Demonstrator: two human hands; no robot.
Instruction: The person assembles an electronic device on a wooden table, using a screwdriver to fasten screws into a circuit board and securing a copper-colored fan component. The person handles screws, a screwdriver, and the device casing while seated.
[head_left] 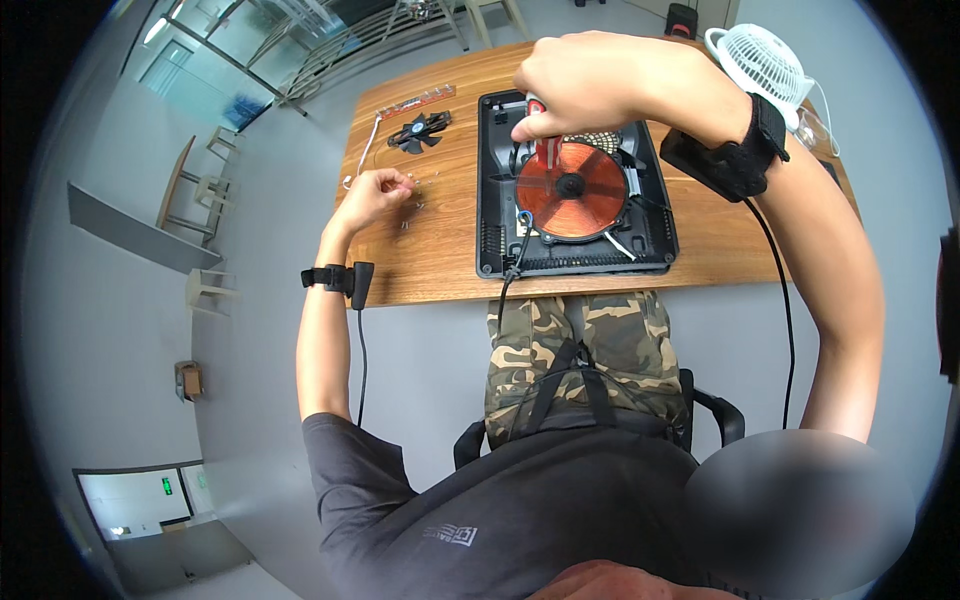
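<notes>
An opened induction cooker base [490, 245] lies on the table with a round copper coil [590, 205] inside its black shell. Above the coil's far left edge, my right hand [580, 85] is wrapped round a red-handled screwdriver [548, 152], held upright. Its tip is too unclear to tell what it touches. My left hand [378, 196] hovers low over the table, left of the cooker, thumb and fingers pinched together. Whatever is between them is too small to make out. Several tiny screws [406, 224] are scattered beside those fingers.
A black cooling fan [420, 131] and a long red-and-silver strip [416, 101] lie on the wooden table [430, 270] at far left. A white desk fan [760, 62] stands at the far right. Cables trail from both wrist straps.
</notes>
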